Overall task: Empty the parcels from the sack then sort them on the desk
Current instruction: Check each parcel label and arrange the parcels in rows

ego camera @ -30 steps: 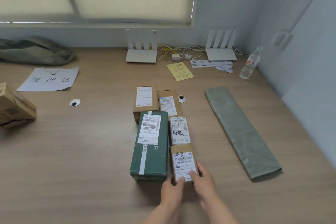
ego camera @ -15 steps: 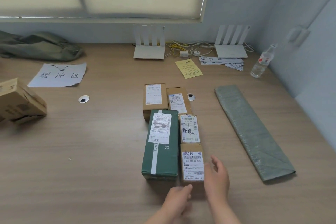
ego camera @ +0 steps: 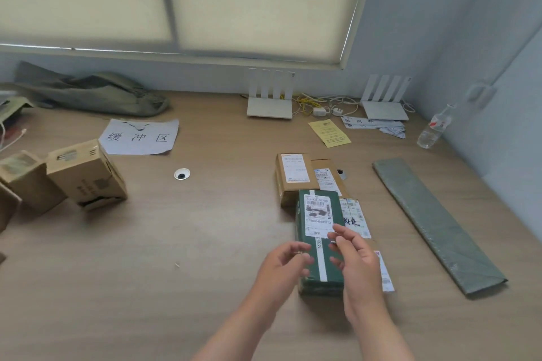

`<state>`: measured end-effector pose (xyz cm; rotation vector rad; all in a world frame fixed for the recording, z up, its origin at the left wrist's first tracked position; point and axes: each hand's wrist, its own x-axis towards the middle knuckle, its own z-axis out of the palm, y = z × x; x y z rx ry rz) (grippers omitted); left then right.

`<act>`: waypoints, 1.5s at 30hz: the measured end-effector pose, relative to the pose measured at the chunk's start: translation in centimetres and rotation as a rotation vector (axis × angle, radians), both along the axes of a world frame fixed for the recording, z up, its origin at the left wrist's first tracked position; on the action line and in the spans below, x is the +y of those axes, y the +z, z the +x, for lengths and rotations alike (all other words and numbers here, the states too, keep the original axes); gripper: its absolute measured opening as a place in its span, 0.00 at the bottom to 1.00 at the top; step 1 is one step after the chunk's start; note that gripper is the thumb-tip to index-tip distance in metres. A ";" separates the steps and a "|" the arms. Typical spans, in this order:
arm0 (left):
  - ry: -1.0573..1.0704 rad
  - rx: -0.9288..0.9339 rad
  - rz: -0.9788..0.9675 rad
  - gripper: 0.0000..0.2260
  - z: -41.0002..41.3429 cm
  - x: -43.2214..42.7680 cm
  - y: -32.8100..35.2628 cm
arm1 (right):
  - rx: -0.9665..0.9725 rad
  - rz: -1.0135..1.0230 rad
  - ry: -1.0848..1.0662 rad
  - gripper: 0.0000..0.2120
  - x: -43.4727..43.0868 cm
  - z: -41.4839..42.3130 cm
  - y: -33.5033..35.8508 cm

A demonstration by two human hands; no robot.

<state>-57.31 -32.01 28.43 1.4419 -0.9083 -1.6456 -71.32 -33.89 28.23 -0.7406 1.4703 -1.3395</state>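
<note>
Several parcels lie grouped on the wooden desk point(ego camera: 205, 258): a dark green box point(ego camera: 318, 214) with a white label, a brown box point(ego camera: 293, 173) behind it, and smaller labelled brown boxes point(ego camera: 353, 215) along its right side. Both my hands hover in the air above the near end of the green box, holding nothing. My left hand point(ego camera: 283, 265) has loosely bent fingers; my right hand point(ego camera: 356, 258) is spread and hides the nearest small box. A folded grey-green sack point(ego camera: 434, 220) lies flat at the right.
Two or three brown cartons point(ego camera: 85, 174) sit at the left beside a paper sign point(ego camera: 140, 136). A crumpled green bag point(ego camera: 93, 94) lies at the back left. Two white routers point(ego camera: 269, 105), cables, a yellow note point(ego camera: 330, 132) and a water bottle point(ego camera: 434, 129) line the back.
Both hands have let go of the nearest small box and risen above the green box. The view has swung left, bringing more cartons into sight.
</note>
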 end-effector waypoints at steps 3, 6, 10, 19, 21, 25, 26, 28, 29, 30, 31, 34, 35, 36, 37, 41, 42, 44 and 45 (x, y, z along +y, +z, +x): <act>0.023 -0.014 -0.054 0.07 5.4 0.9 0.7 | -0.003 -0.014 0.039 0.11 1.3 5.1 0.9; 0.066 -0.017 -0.075 0.07 10.0 1.7 1.2 | 0.015 -0.006 0.108 0.11 2.0 9.5 1.0; 0.148 -0.032 -0.081 0.16 15.1 2.3 2.3 | 0.050 -0.012 0.215 0.11 1.4 13.8 1.6; 0.394 -0.185 -0.093 0.08 25.8 2.9 2.2 | -0.025 0.020 0.496 0.11 -2.0 25.1 1.4; 0.452 -0.195 -0.084 0.08 28.4 3.1 2.3 | -0.035 0.033 0.549 0.11 -1.7 27.7 1.3; 0.523 -0.206 -0.090 0.09 34.2 2.4 2.3 | -0.007 0.061 0.614 0.12 -2.2 33.0 0.9; 0.532 -0.204 -0.092 0.09 35.9 2.1 2.2 | 0.003 0.069 0.617 0.12 -2.6 34.5 0.8; 0.543 -0.211 -0.092 0.10 39.4 1.1 1.8 | 0.025 0.081 0.609 0.11 -3.6 37.8 0.7; 0.546 -0.210 -0.092 0.11 41.3 0.6 1.6 | 0.033 0.089 0.605 0.11 -4.2 39.5 0.6; 0.549 -0.205 -0.093 0.11 43.2 0.0 1.4 | 0.038 0.095 0.601 0.11 -4.8 41.3 0.6; 0.549 -0.198 -0.093 0.11 45.0 -0.6 1.2 | 0.047 0.097 0.598 0.11 -5.5 43.2 0.7; 0.532 -0.179 -0.105 0.11 50.4 -3.3 0.2 | 0.088 0.096 0.576 0.11 -8.2 48.6 0.6; 0.524 -0.176 -0.109 0.12 51.9 -4.4 -0.2 | 0.097 0.093 0.565 0.12 -9.4 50.2 0.5; 0.520 -0.179 -0.109 0.12 53.4 -5.6 -0.7 | 0.101 0.089 0.556 0.12 -10.4 51.7 0.5; 0.521 -0.178 -0.107 0.13 54.6 -6.7 -1.1 | 0.103 0.087 0.547 0.13 -11.6 52.9 0.4; 0.477 -0.135 -0.068 0.20 57.6 -10.6 -2.8 | 0.145 0.139 0.521 0.23 -15.5 56.4 -0.8; 0.447 -0.112 -0.061 0.21 57.8 -11.3 -3.2 | 0.171 0.164 0.517 0.26 -16.2 56.9 -1.1; 0.375 -0.063 -0.058 0.18 57.8 -12.3 -3.7 | 0.203 0.192 0.524 0.28 -17.0 57.6 -1.9; 0.352 -0.036 -0.057 0.16 57.7 -12.6 -3.9 | 0.211 0.182 0.542 0.24 -17.1 57.7 -2.1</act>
